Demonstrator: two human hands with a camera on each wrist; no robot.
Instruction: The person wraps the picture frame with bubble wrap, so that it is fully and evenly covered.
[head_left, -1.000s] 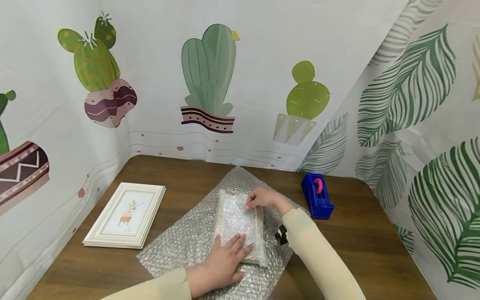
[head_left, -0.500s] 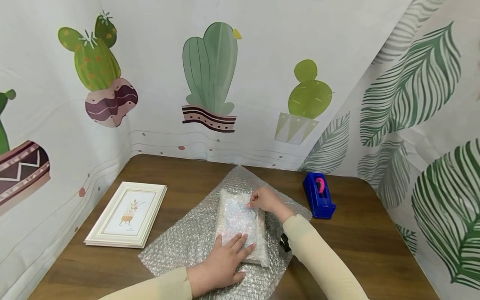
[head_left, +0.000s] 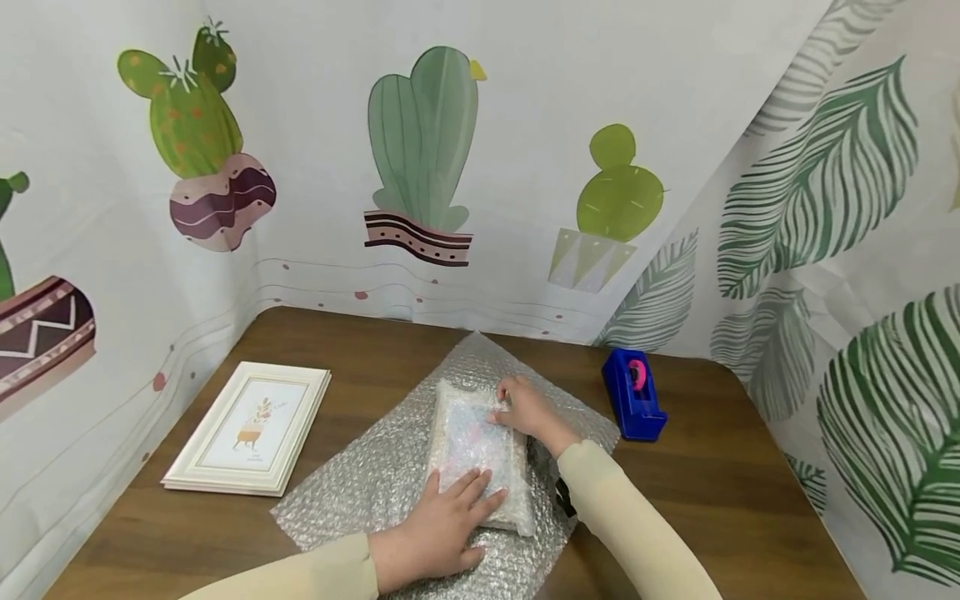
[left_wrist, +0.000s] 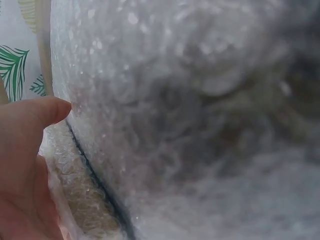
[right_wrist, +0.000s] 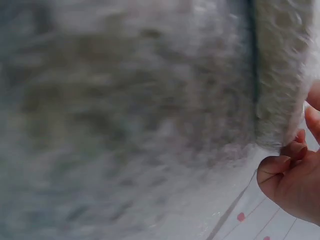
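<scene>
A flat rectangular package wrapped in bubble wrap (head_left: 468, 446) lies mid-table in the head view, pale blue and pink showing through its top. It rests on a larger spread sheet of bubble wrap (head_left: 360, 487). My left hand (head_left: 438, 533) lies with spread fingers on the package's near end. At the upper right of the package is my right hand (head_left: 528, 408), its thumb touching the top while the index finger stands apart from it. In the right wrist view, the right hand's fingers (right_wrist: 295, 150) are bent beside the package's side edge (right_wrist: 282, 75).
White picture frames (head_left: 247, 429), seemingly stacked, lie at the left of the brown table (head_left: 720, 475). A blue tape dispenser (head_left: 635, 400) with a pink tape core stands at the right. A white patterned cloth (head_left: 517, 150) hangs behind and at both sides.
My right hand's thumb and index finger were together over the package and have now spread apart. My left hand stays resting on the near end.
</scene>
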